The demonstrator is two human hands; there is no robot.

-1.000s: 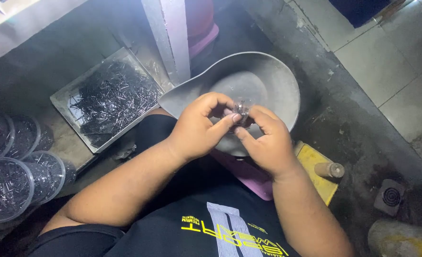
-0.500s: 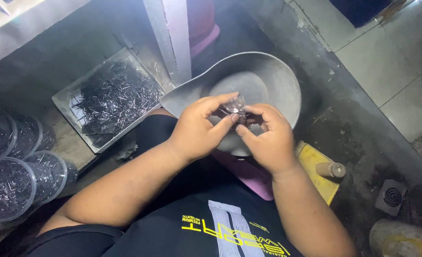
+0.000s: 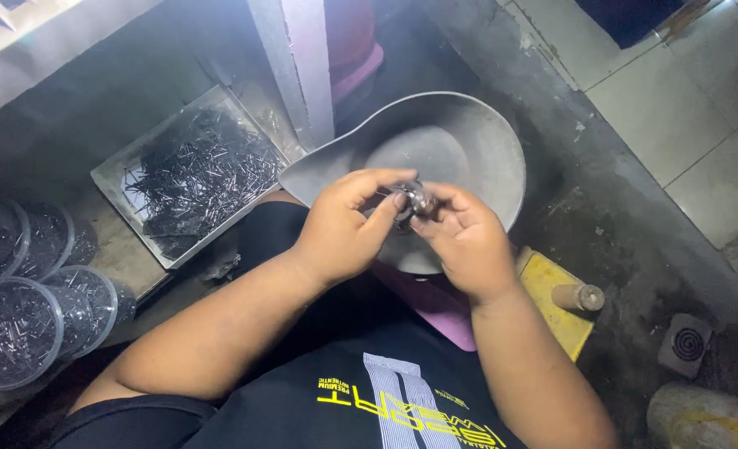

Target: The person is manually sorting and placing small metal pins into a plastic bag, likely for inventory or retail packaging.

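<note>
1. Left hand (image 3: pixel 340 229) & right hand (image 3: pixel 465 241) meet over the lap, fingertips together, fingers of both grasping a small shiny metal piece (image 3: pixel 413 199) between them. Piece too small/blurred to tell its exact kind.
2. The piece sits above the near edge of a grey metal pan (image 3: pixel 469 141), a round scoop-like dish w/ a pointed lip toward the left. Can't tell if hands touch the pan.
3. Left of the pan: square metal tray (image 3: pixel 107 179) full of thin dark pins/nails, lying on the dark worktop (image 3: pixel 69 108), tilted diagonally in view.
4. Far left: clear round plastic tubs (image 3: pixel 15 328), several overlapping, holding more of the same thin metal bits.
5. Under right wrist: pink board (image 3: pixel 435 312); just beside it a yellow block (image 3: pixel 564 320) w/ a small wooden handle (image 3: pixel 577 296) resting on it.
6. An upright grey post (image 3: pixel 294 66) stands behind the pan.
7. Lower right on the floor: small round drain cover (image 3: pixel 687 343).
</note>
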